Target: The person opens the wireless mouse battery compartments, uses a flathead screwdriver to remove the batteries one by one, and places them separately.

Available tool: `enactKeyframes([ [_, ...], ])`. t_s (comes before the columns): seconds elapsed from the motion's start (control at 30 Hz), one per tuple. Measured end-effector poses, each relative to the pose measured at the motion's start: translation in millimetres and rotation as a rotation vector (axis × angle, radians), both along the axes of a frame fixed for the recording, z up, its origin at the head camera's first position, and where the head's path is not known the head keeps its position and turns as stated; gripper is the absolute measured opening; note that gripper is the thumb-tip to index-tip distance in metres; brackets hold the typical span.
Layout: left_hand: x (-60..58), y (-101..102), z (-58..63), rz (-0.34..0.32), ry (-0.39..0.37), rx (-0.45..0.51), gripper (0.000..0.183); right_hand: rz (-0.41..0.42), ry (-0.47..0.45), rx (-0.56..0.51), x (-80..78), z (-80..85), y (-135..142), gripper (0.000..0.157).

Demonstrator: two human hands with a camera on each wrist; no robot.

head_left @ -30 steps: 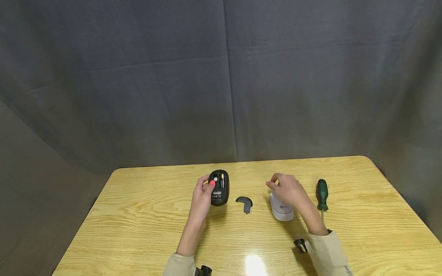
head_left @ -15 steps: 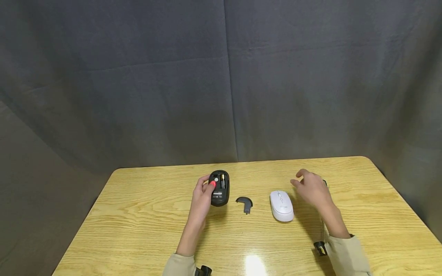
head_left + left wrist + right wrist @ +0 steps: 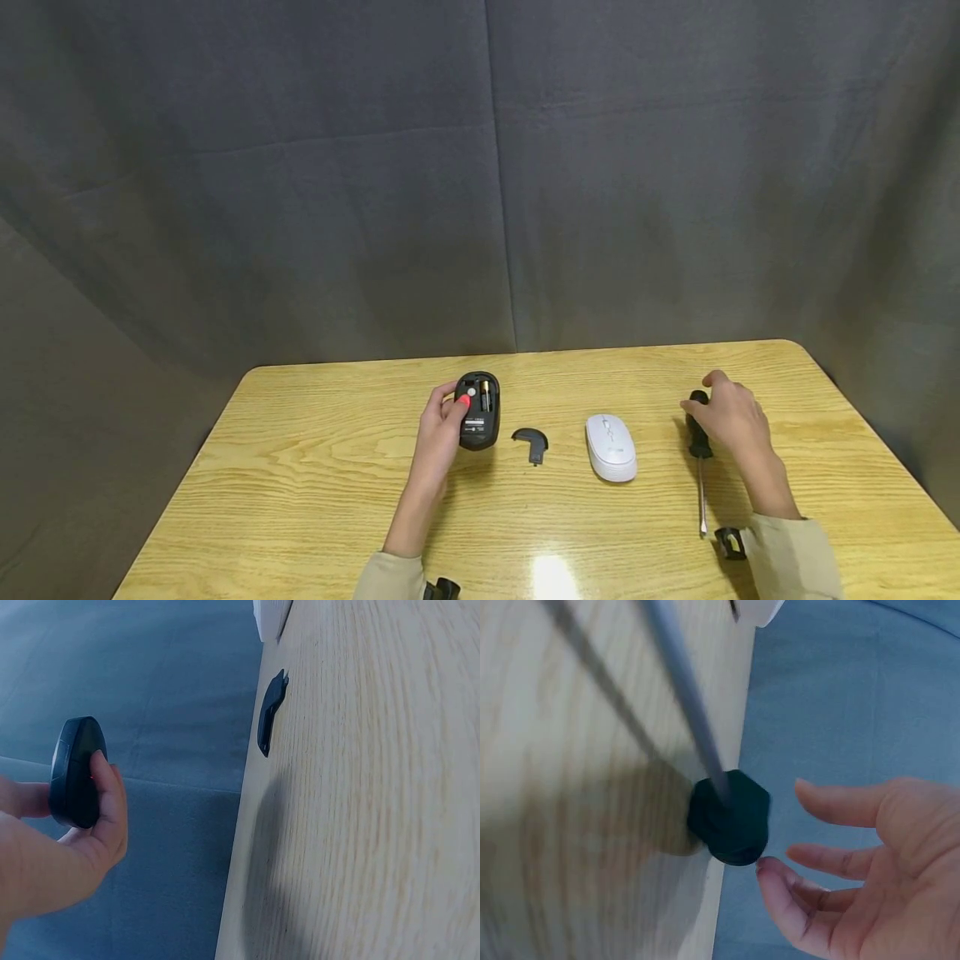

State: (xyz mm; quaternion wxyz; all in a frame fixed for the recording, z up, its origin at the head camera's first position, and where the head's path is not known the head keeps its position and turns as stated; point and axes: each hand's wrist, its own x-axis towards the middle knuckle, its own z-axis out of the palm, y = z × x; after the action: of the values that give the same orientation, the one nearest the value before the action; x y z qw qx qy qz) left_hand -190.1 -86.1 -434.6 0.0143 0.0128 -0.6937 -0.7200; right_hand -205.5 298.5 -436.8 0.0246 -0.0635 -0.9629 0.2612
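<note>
My left hand (image 3: 437, 433) grips a black computer mouse (image 3: 480, 429) above the table, its underside facing up and the thumb pressed on it. One battery (image 3: 485, 397) sits in the uncovered slot. In the left wrist view the mouse (image 3: 79, 776) stands on edge between thumb and fingers. My right hand (image 3: 738, 421) hovers at the green handle of a flathead screwdriver (image 3: 699, 437), thumb and fingers parted. The right wrist view has the handle (image 3: 731, 817) just past the fingertips, with nothing held.
A dark battery cover (image 3: 534, 439) lies on the wooden table (image 3: 315, 483) right of the black mouse. Farther right is a white mouse (image 3: 612, 450), between the cover and the screwdriver. Grey cloth (image 3: 375, 208) hangs behind the table's far edge.
My right hand has moved right, from over the white mouse to the screwdriver's handle, uncovering the white mouse. The left hand and the black mouse have barely moved.
</note>
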Motion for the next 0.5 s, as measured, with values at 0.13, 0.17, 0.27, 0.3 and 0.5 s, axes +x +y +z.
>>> enactKeyframes([
  [0.13, -0.7, 0.2, -0.7, 0.000, -0.004, 0.002, 0.040, -0.005, -0.038, 0.022, -0.6, -0.9, 4.9, 0.058],
  [0.17, -1.0, 0.4, -1.0, -0.001, -0.004, -0.002, 0.040, -0.005, -0.057, 0.025, -0.8, -1.3, 6.2, 0.058],
  [0.27, -1.1, 0.6, -1.8, -0.005, -0.004, -0.009, 0.041, 0.007, -0.112, 0.013, -1.5, -2.8, 9.2, 0.054],
  [0.3, -0.8, 0.6, -1.8, -0.007, -0.002, -0.012, 0.041, 0.014, -0.129, 0.007, -1.9, -3.4, 9.5, 0.051],
  [0.5, -0.6, 0.7, -3.0, -0.010, 0.002, -0.009, 0.041, 0.042, -0.217, -0.028, -4.8, -8.4, 6.7, 0.042],
])
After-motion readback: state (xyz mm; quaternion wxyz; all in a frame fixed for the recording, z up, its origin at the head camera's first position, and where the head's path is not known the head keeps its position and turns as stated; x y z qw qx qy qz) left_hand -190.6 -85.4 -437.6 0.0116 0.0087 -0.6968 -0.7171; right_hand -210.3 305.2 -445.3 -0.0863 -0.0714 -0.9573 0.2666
